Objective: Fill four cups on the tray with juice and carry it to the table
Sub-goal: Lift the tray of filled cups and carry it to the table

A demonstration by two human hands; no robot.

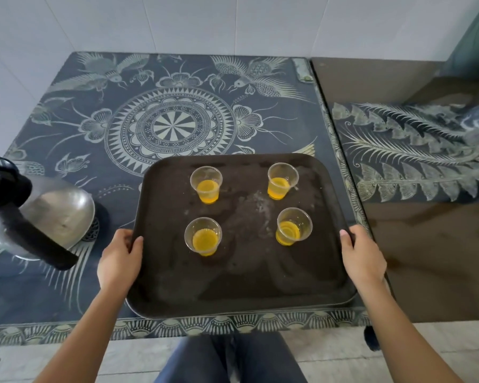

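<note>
Our left hand [121, 258] & right hand [361, 257], lower centre of frame, are each clamped on a side rim of the dark tray [233, 286], thumbs on top. Tray sits mid-frame on the patterned table [67, 286]; four cups [206, 185] on it hold juice. Pouring looks done, carry step now. Next: lift level & slow; cups are light, could slide.

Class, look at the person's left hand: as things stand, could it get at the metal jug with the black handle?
Probably not right now: the left hand grips the dark rectangular tray's edge. The silver metal jug stands just left, nothing between.
</note>
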